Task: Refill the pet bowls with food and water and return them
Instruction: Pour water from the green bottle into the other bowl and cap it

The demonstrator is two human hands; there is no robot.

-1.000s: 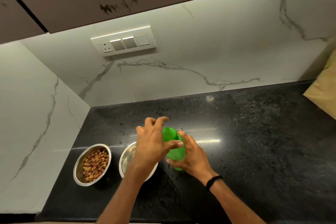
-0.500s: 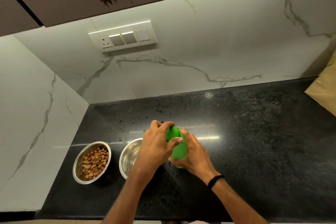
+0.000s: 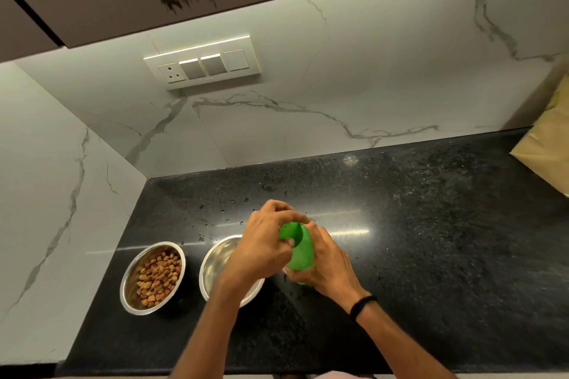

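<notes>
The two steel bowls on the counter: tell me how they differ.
The left bowl holds brown kibble; the right bowl shows only bare shiny metal, with no food in it. The left bowl sits in full view, while the right bowl is partly covered by the left hand and forearm. The right bowl lies next to the green bottle that both hands grip; the left bowl sits farther off. Both are round steel bowls on the black counter.

The two round steel bowls [image 3: 153, 278] [image 3: 215, 268] look polished; the green plastic bottle [image 3: 300, 252] is smooth; the black speckled stone counter [image 3: 431, 240] is glossy.
</notes>
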